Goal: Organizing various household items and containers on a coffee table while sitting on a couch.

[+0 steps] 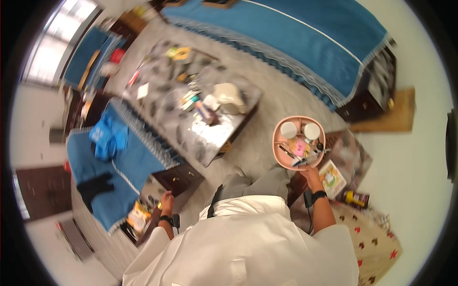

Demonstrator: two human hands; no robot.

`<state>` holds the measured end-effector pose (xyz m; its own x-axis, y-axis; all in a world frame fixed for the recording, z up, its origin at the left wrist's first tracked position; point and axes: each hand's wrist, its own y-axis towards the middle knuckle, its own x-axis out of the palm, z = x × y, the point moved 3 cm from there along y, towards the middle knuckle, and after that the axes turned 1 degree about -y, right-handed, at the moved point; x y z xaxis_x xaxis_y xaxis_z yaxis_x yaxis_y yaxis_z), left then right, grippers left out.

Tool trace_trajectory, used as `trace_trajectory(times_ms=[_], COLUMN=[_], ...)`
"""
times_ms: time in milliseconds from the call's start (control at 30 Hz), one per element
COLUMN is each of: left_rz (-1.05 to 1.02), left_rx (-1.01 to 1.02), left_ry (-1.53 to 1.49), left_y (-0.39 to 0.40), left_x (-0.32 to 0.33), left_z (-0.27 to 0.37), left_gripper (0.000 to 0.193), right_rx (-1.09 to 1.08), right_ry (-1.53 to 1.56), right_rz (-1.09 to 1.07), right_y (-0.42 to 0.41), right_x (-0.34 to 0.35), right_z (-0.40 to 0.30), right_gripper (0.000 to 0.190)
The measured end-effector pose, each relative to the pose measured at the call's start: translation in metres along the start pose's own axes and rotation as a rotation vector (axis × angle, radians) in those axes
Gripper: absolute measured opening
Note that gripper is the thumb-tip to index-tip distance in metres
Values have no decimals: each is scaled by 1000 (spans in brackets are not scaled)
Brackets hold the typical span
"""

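Note:
My right hand grips the near rim of a round pink divided tray, held out in front of me on the right. Two white round lids or jars sit in its far compartments. A pink packet, a dark-handled tool and other small items lie nearer the rim. My left hand hangs at my left with loosely curled fingers, and I see nothing in it. Close to it is a small cabinet, with yellow-and-white packets in an open-topped compartment beside it.
A marble-patterned coffee table ahead bears boxes, papers and a cream-coloured item. Blue-covered sofas stand beyond it and at left, where a blue plastic bag lies. A picture book or card rests on a side table at right.

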<state>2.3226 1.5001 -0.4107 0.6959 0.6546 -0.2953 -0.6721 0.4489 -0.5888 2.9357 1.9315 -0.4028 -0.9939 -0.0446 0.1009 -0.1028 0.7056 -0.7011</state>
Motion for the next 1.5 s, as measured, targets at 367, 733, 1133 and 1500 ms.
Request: trace_trajectory(times_ms=[367,733,1133,1500], left_rz=[433,576,315,385], left_rx=[-212,-391,-368,-740], left_ry=[-60,-165,-541,-438], left_y=[-103,-136,-61,27], left_x=[-82,-96,-267,-380], left_z=[-68,-55,-92,-25], left_gripper=[29,28,22,29], right_rx=[145,188,387,442], right_ry=[-350,-649,-575,77], right_rz=[-348,-684,-699,-321], right_y=[23,108,206,296], right_x=[250,500,740,871], right_z=[-51,-36,92,217], right_gripper=[26,24,24,18])
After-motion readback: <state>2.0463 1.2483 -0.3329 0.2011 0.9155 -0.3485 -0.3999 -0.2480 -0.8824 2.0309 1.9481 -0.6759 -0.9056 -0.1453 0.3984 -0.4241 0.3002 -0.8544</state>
